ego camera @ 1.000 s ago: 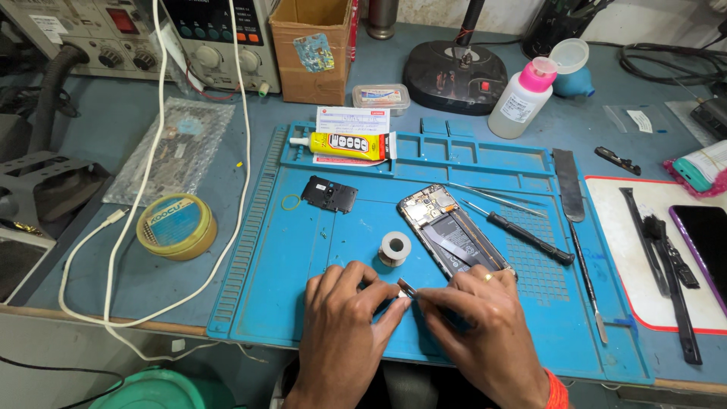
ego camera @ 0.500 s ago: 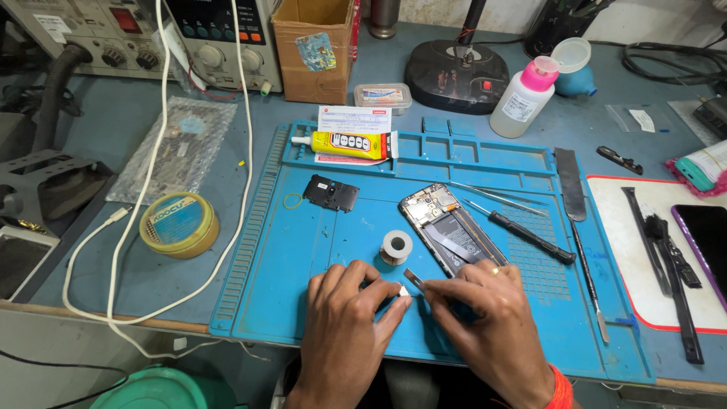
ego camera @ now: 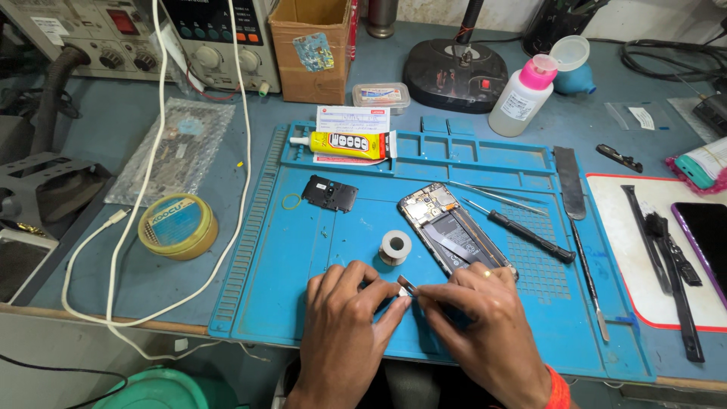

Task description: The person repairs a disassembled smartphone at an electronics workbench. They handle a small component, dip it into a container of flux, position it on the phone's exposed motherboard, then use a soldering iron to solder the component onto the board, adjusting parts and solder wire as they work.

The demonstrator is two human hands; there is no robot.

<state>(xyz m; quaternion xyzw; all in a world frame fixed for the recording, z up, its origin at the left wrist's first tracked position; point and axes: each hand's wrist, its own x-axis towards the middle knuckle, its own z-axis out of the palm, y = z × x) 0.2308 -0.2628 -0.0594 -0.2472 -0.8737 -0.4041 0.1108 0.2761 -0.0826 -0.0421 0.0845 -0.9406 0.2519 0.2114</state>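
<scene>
Where the fingertips meet, a small silvery metal strip is largely hidden, pinched between the closed left hand and closed right hand above the blue silicone work mat. Its long axis is tilted up-left. Just behind, an opened smartphone is laid diagonally.

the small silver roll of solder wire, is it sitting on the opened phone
No, the small silver roll of solder wire lies on the blue mat beside the opened phone.
</scene>
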